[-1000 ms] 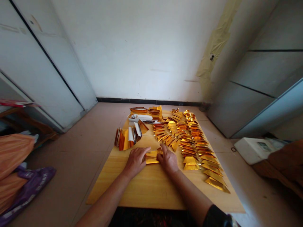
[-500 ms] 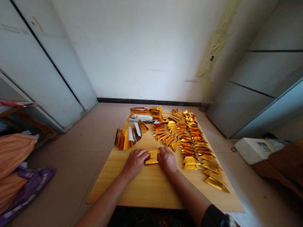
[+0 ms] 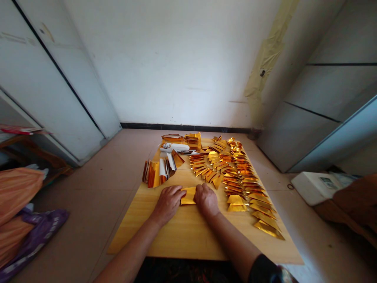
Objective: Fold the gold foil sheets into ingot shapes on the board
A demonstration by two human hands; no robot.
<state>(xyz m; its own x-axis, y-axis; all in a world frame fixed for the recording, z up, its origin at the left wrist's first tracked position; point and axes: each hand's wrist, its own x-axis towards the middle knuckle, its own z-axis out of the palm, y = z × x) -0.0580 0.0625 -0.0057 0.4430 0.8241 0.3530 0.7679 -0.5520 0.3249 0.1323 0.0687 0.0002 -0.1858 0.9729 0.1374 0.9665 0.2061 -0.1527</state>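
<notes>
Between my two hands, a small piece of gold foil paper [image 3: 188, 195] lies on the wooden table [image 3: 176, 239], folded into a flat oblong. My left hand [image 3: 168, 202] is closed on its left end, thumb and fingers at the edge. At the right end my right hand [image 3: 206, 199] is closed with curled fingers pressing on the paper. Rows of folded gold paper ingots [image 3: 237, 202] overlap one another to the right of my hands. Beyond my left hand stands a curved stack of unfolded gold sheets [image 3: 154, 173], some showing white backs.
Toward the table's back left lie a white bundle [image 3: 175, 147] and more gold sheets [image 3: 193, 138]. A white box [image 3: 312, 188] stands right of the table. Orange and purple bags [image 3: 35, 232] are on the left. A wall [image 3: 176, 70] rises behind the table.
The fold in the gold paper now lies flatter, with its middle showing as one smooth panel. My right hand has shifted slightly left along it; my left hand stays nearly in place.
</notes>
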